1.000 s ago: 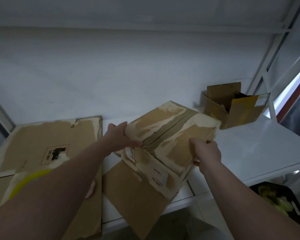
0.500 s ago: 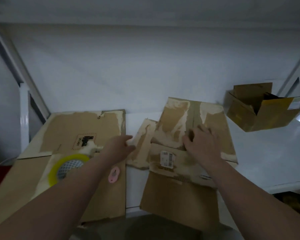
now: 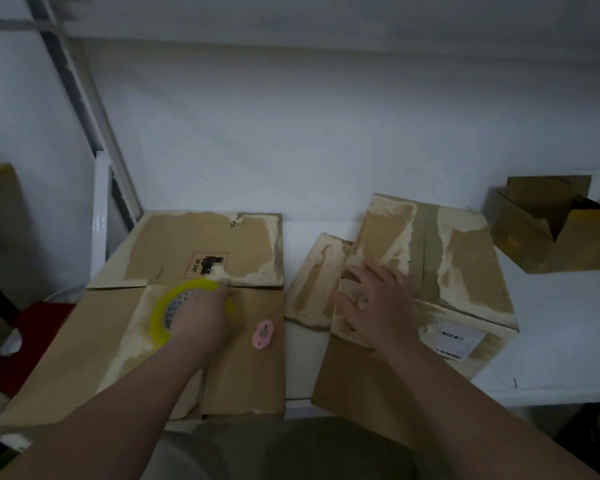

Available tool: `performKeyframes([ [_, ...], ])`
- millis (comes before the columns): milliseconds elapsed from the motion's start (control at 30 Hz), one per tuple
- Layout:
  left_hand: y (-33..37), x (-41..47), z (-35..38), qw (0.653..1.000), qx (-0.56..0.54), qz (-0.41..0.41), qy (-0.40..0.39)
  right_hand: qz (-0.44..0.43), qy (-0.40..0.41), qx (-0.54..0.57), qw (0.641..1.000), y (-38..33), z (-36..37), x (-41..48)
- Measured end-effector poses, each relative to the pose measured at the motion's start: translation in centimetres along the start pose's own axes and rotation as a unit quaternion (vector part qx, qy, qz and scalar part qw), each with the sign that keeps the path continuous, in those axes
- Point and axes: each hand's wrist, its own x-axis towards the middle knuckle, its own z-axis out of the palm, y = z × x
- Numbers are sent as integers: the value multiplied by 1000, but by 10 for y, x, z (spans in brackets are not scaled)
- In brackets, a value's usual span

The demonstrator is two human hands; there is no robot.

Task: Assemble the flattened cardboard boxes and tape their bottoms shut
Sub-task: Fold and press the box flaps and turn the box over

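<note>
Box (image 3: 459, 261): standing on the white shelf (image 3: 561, 341) right of centre, bottom side up, flaps folded over. One flap (image 3: 314, 282) juts out flat on the left, and a shipping label (image 3: 454, 338) shows on the near side. A second ago both hands held the box tilted in the air. It now sits square on the shelf, so forming looks done and taping is the step in hand.

Right hand (image 3: 373, 304): laid palm down on the closed flaps, fingers straight and spread apart, pressing them level, with the forearm reaching in from the lower right.

Left hand (image 3: 203, 318): half a second ago it was empty in mid-reach. It now lies over the tape roll (image 3: 161, 315), fingers draped across the far rim. A firm grip cannot be told.

Tape roll: yellow, lying on the flattened cardboard (image 3: 205, 239) at left.

Cutter (image 3: 263, 334): pink, just beside the left hand, untouched.

Open box (image 3: 551, 237): far right, well apart.
</note>
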Motion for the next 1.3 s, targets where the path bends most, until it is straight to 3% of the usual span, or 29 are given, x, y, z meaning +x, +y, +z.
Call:
performKeyframes([
  [67,9,-5,-17,992,-111,12,52,-14,41,47,998,-4,-4,0],
  [133,23,-9,-33,961,-266,22,77,-43,73,75,994,-13,-6,-3],
  [267,52,-24,-59,817,-576,17,18,-61,-11,167,984,-40,-10,-13],
  [367,74,-40,-70,742,-669,0,-46,-36,-108,196,974,-51,-12,-20],
  [500,93,-56,-73,690,-717,-11,-99,-3,-101,210,972,-53,-11,-24],
  [567,97,-59,-72,696,-709,-4,-111,2,-78,203,976,-51,-15,-29],
  [667,99,-61,-71,768,-634,17,-82,2,-49,200,979,-46,-23,-37],
  [833,94,-61,-73,884,-429,139,120,0,-51,187,981,-48,-27,-44],
  [1033,88,-60,-83,891,-373,217,140,-15,-58,148,987,-49,-33,-48],
  [1300,85,-56,-93,906,-324,247,114,-3,-61,187,980,-44,-45,-49],
])
